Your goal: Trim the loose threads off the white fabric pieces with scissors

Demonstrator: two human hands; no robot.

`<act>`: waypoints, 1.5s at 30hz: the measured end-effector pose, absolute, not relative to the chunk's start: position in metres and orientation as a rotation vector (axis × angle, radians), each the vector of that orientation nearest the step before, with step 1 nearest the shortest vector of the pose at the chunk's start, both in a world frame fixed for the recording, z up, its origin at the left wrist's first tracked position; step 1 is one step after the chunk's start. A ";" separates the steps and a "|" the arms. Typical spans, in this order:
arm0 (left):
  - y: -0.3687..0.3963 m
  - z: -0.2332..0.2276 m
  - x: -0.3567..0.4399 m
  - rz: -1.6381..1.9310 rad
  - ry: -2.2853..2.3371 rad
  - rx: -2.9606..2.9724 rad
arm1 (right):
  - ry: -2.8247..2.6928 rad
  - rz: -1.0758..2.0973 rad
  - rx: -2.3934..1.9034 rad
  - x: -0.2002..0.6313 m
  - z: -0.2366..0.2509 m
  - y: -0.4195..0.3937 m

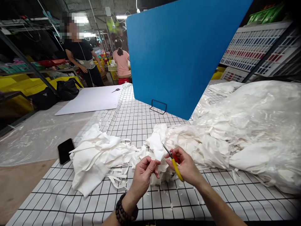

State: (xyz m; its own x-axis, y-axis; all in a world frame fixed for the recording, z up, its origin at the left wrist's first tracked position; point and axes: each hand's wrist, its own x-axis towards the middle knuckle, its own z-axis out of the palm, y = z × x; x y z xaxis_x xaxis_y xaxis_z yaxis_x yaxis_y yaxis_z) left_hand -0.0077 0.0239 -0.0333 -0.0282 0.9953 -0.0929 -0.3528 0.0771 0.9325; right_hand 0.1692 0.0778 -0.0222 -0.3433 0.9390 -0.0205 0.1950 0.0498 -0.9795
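Note:
My left hand [146, 171], with a dark bead bracelet [124, 208] at the wrist, pinches the edge of a white cloth piece [158, 147]. In my right hand [188, 168] is a pair of scissors [176, 168] with one yellow and one red handle. Their blades point up and to the left, close to the cloth; whether they touch it I cannot tell. A heap of white cloth pieces with thin straps [94, 157] lies to the left of my hands. More white cloth [207, 147] is piled just behind and to the right.
Small white scraps dot the checked tablecloth [152, 207]. A black phone [66, 151] lies at left. Beyond stand a big blue board [178, 56] and a white board [91, 99] bearing black scissors [116, 90]. Clear plastic bags [265, 116] bulge at right. Two people are in the background.

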 end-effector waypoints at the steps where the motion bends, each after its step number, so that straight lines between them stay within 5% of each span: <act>1: 0.025 -0.035 -0.008 1.327 1.035 0.884 | -1.759 1.272 -1.220 0.177 -0.016 0.076; 9: 0.023 -0.028 -0.013 1.243 1.187 1.345 | -2.297 0.809 -1.468 0.192 0.018 0.065; 45: 0.020 -0.024 -0.022 1.101 1.069 1.421 | -2.412 0.702 -1.440 0.185 0.017 0.059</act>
State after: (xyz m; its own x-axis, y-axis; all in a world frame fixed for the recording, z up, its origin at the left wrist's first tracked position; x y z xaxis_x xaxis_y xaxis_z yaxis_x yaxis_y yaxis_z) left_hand -0.0218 0.0196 -0.0242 0.1943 0.9766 0.0924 0.0634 -0.1065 0.9923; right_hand 0.1850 0.0591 0.0171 -0.4825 0.8752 -0.0347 0.7571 0.3969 -0.5189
